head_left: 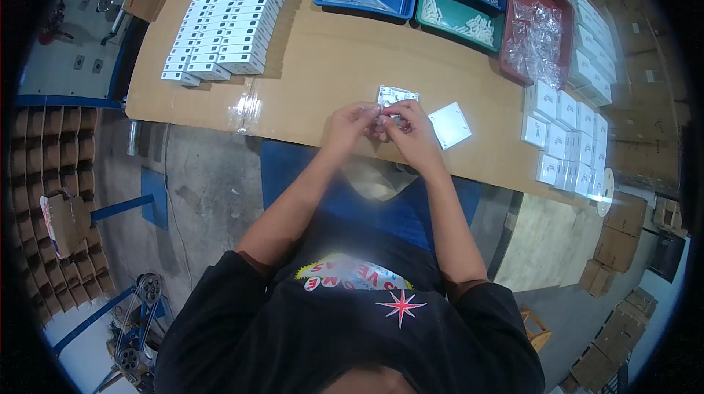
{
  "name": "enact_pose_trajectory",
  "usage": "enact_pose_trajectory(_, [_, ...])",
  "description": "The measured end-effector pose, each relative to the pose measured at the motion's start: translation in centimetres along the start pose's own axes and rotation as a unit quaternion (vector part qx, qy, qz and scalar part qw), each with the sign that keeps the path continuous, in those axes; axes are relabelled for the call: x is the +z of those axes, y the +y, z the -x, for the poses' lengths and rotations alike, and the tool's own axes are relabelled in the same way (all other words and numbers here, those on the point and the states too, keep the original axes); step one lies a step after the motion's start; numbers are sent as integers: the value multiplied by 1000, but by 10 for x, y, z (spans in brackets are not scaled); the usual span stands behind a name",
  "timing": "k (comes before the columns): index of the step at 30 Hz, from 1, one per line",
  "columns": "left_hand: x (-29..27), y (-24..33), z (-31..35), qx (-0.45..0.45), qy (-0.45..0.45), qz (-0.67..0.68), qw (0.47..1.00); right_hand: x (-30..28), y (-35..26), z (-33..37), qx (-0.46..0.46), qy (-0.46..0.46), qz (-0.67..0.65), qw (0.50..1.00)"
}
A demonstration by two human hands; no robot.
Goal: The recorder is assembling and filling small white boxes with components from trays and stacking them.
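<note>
Close to the table's near edge, my left hand [352, 125] and my right hand [413, 134] meet, thumbs and fingertips pinched together. Whatever sits between the fingertips is too small and too covered to name. Just beyond the fingers lies a white plastic housing [400, 93] with small parts inside, partly hidden by both hands. Right of my right hand, a flat white square plate [450, 125] rests at an angle on the table, apart from the hand.
Stacked white boxes [242, 42] stand far left on the brown table [308, 78]. Far right are a blue tray [359, 9], a green tray [433, 25] of white pieces, and a red tray [506, 64] of clear plastic bags. More white boxes [557, 133] line the right edge.
</note>
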State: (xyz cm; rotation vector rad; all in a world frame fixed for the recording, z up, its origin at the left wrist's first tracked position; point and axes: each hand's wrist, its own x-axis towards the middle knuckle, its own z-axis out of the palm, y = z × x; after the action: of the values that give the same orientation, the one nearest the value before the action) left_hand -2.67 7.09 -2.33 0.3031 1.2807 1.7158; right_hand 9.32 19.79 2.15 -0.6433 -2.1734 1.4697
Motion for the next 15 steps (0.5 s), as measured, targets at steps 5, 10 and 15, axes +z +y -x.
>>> enact_pose_trajectory(5, [2,1,3,-3,7,-2,1000,-11,-4,1,38,-112,-10,993])
enact_pose_trajectory(10, [0,-1,2,-11,-3,-16,1000,-14,3,0,26,-116,24,993])
enact_pose_trajectory(15, [1,6,4,-7,-15,4,1000,-17,-2,-3,37,-82,24,996])
